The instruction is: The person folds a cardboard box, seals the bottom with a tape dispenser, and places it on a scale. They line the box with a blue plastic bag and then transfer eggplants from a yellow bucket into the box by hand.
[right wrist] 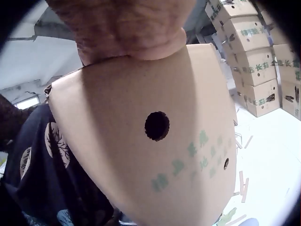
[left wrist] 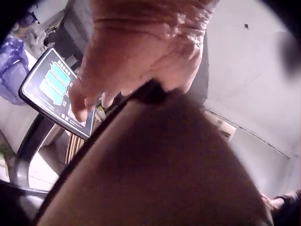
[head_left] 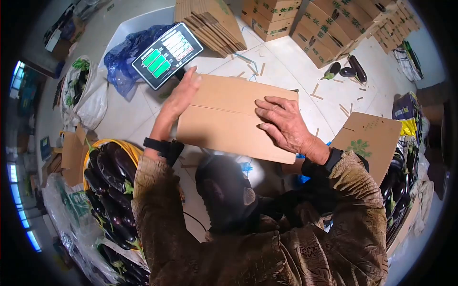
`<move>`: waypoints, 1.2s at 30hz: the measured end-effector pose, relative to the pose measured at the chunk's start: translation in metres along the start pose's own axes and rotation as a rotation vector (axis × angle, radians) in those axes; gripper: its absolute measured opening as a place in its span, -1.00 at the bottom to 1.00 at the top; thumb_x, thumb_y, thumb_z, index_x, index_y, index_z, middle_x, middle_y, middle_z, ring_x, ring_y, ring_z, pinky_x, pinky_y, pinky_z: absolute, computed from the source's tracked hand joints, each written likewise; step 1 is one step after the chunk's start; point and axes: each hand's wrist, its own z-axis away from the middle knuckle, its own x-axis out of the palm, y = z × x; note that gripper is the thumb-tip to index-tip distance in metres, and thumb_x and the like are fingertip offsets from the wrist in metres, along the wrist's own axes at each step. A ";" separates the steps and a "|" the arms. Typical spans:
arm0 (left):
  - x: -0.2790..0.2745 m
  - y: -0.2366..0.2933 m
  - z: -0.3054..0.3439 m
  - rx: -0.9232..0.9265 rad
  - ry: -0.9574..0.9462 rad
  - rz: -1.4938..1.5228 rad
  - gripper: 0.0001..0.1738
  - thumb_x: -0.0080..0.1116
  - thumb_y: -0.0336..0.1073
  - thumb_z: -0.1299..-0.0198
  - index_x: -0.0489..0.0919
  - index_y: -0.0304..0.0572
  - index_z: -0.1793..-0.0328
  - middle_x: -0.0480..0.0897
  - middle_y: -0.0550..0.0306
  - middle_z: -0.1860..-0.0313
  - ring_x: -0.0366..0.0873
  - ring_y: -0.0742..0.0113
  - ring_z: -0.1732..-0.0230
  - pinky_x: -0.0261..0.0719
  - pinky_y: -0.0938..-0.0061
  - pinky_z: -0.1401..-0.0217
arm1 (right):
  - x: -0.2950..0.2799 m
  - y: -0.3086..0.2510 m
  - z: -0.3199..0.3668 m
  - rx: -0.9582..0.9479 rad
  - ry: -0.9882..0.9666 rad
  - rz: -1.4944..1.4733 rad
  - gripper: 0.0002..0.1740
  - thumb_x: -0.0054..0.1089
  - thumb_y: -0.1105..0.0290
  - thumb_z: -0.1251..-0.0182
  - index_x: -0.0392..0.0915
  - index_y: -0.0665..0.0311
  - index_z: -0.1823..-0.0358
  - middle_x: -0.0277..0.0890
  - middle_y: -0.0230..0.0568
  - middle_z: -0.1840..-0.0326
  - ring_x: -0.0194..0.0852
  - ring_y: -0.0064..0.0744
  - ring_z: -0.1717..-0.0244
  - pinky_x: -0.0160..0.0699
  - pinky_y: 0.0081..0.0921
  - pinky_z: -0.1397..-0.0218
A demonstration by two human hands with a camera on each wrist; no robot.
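Observation:
A cardboard box stands in front of the person, its two top flaps lying flat and meeting along a seam. Along the box's left edge lies the left hand, its fingers extended toward the far corner; the left wrist view shows this hand over the box's edge. On the top flaps near the right end rests the right hand, fingers spread and slightly bent. A round hole and green print mark the box's side in the right wrist view.
A lit scale display stands just beyond the left hand. Eggplants fill a yellow-rimmed basket at left; more eggplants lie at right. Flat cardboard and stacked printed boxes stand behind. Cardboard strips litter the floor.

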 end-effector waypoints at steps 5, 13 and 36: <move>0.008 -0.002 0.024 -0.083 -0.088 0.121 -0.29 -0.12 0.04 -0.42 0.13 -0.24 -0.53 0.29 -0.20 -0.44 0.21 0.03 -0.48 0.11 0.32 -0.50 | 0.012 0.010 -0.006 0.262 0.365 0.087 -0.50 0.17 0.26 -0.29 0.42 0.29 -0.23 0.21 0.18 -0.42 0.20 0.11 -0.34 0.16 -0.02 -0.32; 0.001 0.006 0.029 -0.105 0.055 -0.096 -0.59 -0.16 -0.12 -0.44 0.33 -0.21 -0.26 0.52 -0.21 -0.07 0.48 -0.05 -0.14 0.37 0.22 -0.25 | 0.030 0.034 -0.018 0.582 0.363 -0.358 -0.37 -0.07 0.12 -0.48 0.19 0.40 -0.40 0.16 0.28 -0.39 0.17 0.18 -0.37 0.11 -0.14 -0.47; -0.007 -0.044 0.020 -0.029 0.126 -0.247 -0.57 -0.17 -0.07 -0.49 0.42 -0.28 -0.20 0.52 0.05 -0.02 0.43 0.26 -0.04 0.37 0.43 -0.19 | -0.127 0.070 0.343 1.069 -0.248 -0.192 -0.69 0.14 0.25 -0.44 0.59 0.35 -0.02 0.67 -0.08 0.24 0.66 -0.30 0.22 0.61 -0.36 0.08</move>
